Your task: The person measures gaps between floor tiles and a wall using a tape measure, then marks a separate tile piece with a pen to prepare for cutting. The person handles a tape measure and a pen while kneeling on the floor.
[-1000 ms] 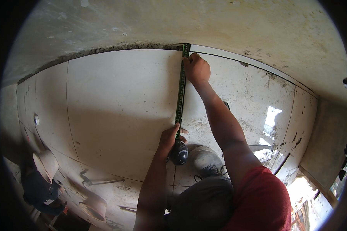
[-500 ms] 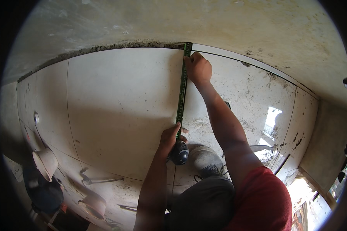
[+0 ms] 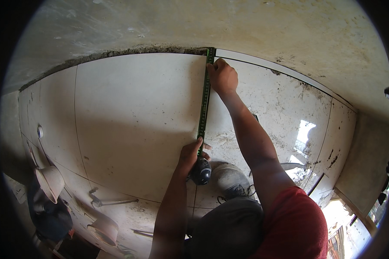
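Note:
A dark green tape measure blade [image 3: 203, 103] lies across the white tiled floor, from the foot of the wall back toward me. My right hand [image 3: 223, 77] is closed at its far end, fingers pressing it down beside the wall. Nearer to me, my left hand [image 3: 191, 155] grips the near end, thumb on the blade. Just below that hand is a dark rounded case [image 3: 201, 172], apparently the tape's body. The blade runs along the right edge of a large white tile [image 3: 138, 103], with its far end at the wall gap.
A grey shoe [image 3: 232, 180] stands right of the case. At left are a hammer-like tool [image 3: 110, 202], a pale bucket [image 3: 50, 183], another pale container [image 3: 104, 230] and a white roll [image 3: 40, 131]. A rough gap [image 3: 129, 50] follows the wall [image 3: 194, 23]; a white strip [image 3: 268, 69] lies right.
Both hands and the tape stay in place. At the far lower left, a dark shape behind the bucket has shifted slightly.

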### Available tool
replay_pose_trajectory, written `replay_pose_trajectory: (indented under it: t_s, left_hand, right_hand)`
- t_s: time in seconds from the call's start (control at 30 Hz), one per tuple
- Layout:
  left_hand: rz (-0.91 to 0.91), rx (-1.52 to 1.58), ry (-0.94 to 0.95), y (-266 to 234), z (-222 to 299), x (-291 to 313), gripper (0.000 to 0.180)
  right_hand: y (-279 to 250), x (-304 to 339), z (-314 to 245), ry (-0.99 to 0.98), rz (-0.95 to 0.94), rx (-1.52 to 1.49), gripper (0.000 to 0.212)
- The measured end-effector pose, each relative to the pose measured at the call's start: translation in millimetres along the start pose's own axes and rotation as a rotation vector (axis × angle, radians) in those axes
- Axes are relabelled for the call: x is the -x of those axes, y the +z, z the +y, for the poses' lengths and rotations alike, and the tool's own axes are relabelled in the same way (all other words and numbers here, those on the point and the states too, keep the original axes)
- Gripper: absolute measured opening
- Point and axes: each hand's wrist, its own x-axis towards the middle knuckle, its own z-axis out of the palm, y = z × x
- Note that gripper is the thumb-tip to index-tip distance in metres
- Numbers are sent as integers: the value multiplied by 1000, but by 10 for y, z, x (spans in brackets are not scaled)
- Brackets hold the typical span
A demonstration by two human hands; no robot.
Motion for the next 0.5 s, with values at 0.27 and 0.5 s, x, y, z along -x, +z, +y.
replay_pose_trajectory:
  t_s: [0.27, 0.5]
  left_hand:
    - [0, 30, 3, -1, -14, -18, 56]
    - [27, 43, 32, 54, 2, 8, 58]
  right_hand:
    - [10, 5, 16, -27, 12, -28, 31]
    - [-9, 15, 5, -25, 9, -37, 31]
